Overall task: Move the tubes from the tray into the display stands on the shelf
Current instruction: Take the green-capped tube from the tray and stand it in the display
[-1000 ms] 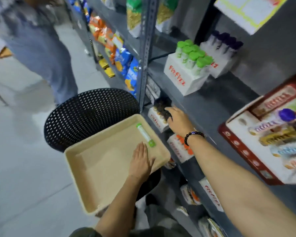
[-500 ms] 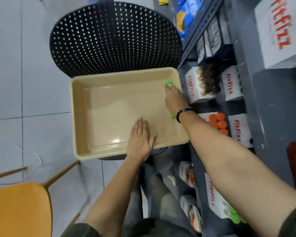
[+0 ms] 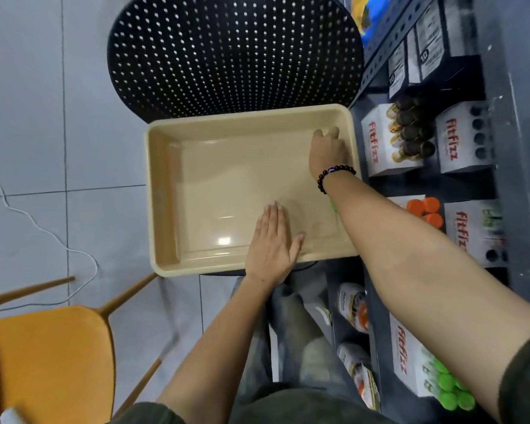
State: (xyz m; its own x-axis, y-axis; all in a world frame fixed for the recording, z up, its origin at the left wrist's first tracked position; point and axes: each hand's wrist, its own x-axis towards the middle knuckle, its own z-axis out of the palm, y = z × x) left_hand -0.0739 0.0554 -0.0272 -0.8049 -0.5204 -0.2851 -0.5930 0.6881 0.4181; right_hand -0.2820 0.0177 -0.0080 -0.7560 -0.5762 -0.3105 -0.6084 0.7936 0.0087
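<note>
Pale grey floor tiles point(image 3: 43, 123) with thin dark joints lie under everything, and a grey metal shelf unit point(image 3: 514, 179) runs along the right edge. Only a blurred sliver of one green-tipped tube point(image 3: 333, 207) shows, at the tray's right wall, just under the right forearm; the rest of it is hidden. It lies in a smooth, glossy beige plastic tray point(image 3: 166, 191), rectangular with rounded corners and a raised rim, which rests on a round black perforated seat point(image 3: 233, 53).

The right hand point(image 3: 329, 149), with a bracelet of dark round beads point(image 3: 334, 175) at the wrist, reaches into the tray's far right corner with fingers curled down; whether they grip anything cannot be told. The left hand point(image 3: 273, 243) lies flat and open, fingers together, on the tray's near edge, grasping nothing.

On the shelf stand white cardboard display stands printed "fitfizz" in red. One at the far end holds four dark-capped tubes point(image 3: 410, 130); the stand beside it point(image 3: 462, 139) shows four empty round holes. Nearer, a stand carries three orange caps point(image 3: 426, 209), and another fitfizz stand point(image 3: 471, 231) sits to its right. At the near end, a stand holds a cluster of green caps point(image 3: 447, 387), too crowded to count.

An orange chair point(image 3: 43, 356) with thin wooden legs stands at lower left, and a white cable point(image 3: 28, 215) trails across the tiles.
</note>
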